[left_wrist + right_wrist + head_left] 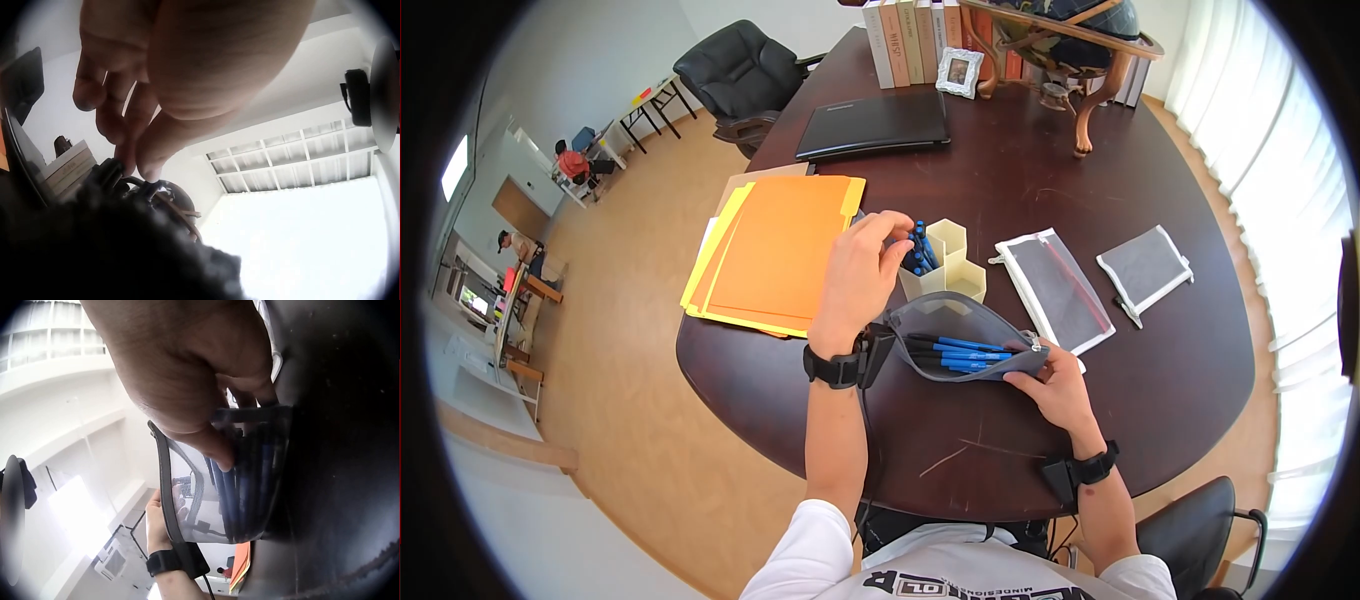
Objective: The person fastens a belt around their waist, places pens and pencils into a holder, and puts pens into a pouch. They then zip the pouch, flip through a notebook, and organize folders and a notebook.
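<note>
My left hand (862, 262) reaches over the cream hexagonal pen holder (963, 280), thumb and fingertips right at the upper ends of the blue-and-black pens (919, 255) standing in it. Whether they pinch a pen I cannot tell. In the left wrist view the thumb and fingers (128, 115) point down toward dark pen ends. My right hand (1060, 392) grips the right end of a grey mesh zip pouch (945, 312), near its zipper. The pouch's mouth gapes wide, and several blue and black pens (965, 352) lie inside. Through its clear side the pens also show in the right wrist view.
Orange and yellow folders (775, 255) lie left of the pen holder. Two white-edged mesh pouches (1055, 285) (1145, 265) lie to the right. Farther back are a closed laptop (875, 125), a photo frame (959, 72), books (910, 40) and a globe on a stand (1080, 45).
</note>
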`<state>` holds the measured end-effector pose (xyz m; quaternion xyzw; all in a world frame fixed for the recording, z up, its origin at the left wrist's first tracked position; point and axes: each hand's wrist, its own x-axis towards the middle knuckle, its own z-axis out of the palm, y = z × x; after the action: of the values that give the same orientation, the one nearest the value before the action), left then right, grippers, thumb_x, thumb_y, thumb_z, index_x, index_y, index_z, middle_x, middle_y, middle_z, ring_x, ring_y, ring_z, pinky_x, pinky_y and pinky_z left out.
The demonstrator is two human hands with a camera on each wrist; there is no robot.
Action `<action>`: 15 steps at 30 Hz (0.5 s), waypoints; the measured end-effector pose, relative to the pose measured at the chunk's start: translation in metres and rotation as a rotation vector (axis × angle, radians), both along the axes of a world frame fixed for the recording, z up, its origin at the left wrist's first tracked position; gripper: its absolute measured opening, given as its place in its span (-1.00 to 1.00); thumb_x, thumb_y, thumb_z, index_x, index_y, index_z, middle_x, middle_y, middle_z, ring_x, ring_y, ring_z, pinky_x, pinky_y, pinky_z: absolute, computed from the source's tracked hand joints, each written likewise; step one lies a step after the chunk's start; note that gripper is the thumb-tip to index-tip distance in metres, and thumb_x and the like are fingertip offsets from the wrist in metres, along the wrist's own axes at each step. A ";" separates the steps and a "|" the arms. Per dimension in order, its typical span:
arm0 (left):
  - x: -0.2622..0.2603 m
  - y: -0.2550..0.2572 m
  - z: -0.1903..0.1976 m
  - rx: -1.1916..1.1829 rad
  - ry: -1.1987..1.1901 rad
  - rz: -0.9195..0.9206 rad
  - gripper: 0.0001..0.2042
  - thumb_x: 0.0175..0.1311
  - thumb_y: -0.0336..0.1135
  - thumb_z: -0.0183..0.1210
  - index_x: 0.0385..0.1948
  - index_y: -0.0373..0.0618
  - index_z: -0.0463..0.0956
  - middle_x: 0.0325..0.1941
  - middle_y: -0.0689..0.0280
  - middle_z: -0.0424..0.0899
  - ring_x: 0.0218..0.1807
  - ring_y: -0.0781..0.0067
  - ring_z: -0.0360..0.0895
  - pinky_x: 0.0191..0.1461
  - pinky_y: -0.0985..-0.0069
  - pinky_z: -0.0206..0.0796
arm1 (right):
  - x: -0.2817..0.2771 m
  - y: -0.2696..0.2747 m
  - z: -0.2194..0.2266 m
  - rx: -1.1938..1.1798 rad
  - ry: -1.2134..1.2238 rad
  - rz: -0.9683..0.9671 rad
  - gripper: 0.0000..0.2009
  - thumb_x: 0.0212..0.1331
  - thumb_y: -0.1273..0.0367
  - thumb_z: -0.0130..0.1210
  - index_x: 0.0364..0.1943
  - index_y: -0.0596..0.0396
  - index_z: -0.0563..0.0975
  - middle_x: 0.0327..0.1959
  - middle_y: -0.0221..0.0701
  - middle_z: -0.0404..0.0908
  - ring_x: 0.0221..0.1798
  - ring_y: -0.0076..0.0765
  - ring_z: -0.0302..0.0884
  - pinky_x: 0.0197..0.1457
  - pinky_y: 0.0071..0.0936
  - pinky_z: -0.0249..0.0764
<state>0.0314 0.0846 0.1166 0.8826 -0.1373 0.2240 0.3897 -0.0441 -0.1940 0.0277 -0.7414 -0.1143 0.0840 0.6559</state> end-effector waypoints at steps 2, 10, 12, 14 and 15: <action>0.000 0.000 0.000 0.020 -0.030 -0.014 -0.78 0.21 -0.51 0.24 -0.09 -0.19 0.62 -0.24 0.28 0.66 -0.43 0.52 0.44 -0.29 0.53 0.35 | 0.000 0.000 -0.001 0.004 -0.010 0.000 -0.64 0.15 0.56 0.29 0.06 0.25 0.56 -0.14 -0.40 0.67 -0.10 -0.59 0.56 0.05 -0.54 0.55; -0.007 -0.002 0.008 0.093 0.017 -0.062 -0.79 0.31 -0.53 0.15 -0.06 -0.18 0.63 -0.18 0.17 0.57 -0.18 0.13 0.59 -0.09 0.35 0.44 | -0.001 0.000 0.000 -0.009 -0.023 0.007 -0.62 0.14 0.57 0.30 0.08 0.25 0.54 -0.15 -0.39 0.67 -0.10 -0.59 0.57 0.04 -0.54 0.54; -0.005 -0.001 0.001 0.158 -0.047 -0.056 -0.77 0.29 -0.57 0.15 -0.06 -0.14 0.65 -0.21 0.20 0.55 -0.24 0.23 0.56 -0.14 0.43 0.41 | -0.001 0.000 0.000 0.007 -0.028 0.006 -0.61 0.14 0.57 0.30 0.08 0.25 0.54 -0.15 -0.39 0.67 -0.10 -0.59 0.57 0.04 -0.54 0.54; -0.006 -0.001 -0.001 0.202 -0.071 -0.033 -0.76 0.28 -0.58 0.14 -0.08 -0.12 0.66 -0.22 0.21 0.52 -0.26 0.29 0.55 -0.16 0.46 0.40 | -0.001 0.001 0.001 -0.004 -0.035 0.005 -0.61 0.14 0.57 0.30 0.08 0.26 0.54 -0.15 -0.38 0.68 -0.10 -0.59 0.57 0.02 -0.55 0.54; -0.008 -0.001 0.000 0.215 -0.065 -0.013 -0.77 0.28 -0.58 0.14 -0.08 -0.12 0.66 -0.21 0.20 0.51 -0.26 0.30 0.55 -0.16 0.46 0.40 | -0.001 0.000 0.002 -0.009 -0.039 0.005 -0.61 0.14 0.57 0.30 0.08 0.26 0.54 -0.15 -0.37 0.68 -0.10 -0.59 0.57 0.01 -0.55 0.54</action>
<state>0.0235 0.0840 0.1164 0.9108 -0.1785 0.2338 0.2897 -0.0455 -0.1936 0.0297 -0.7455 -0.1285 0.0718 0.6500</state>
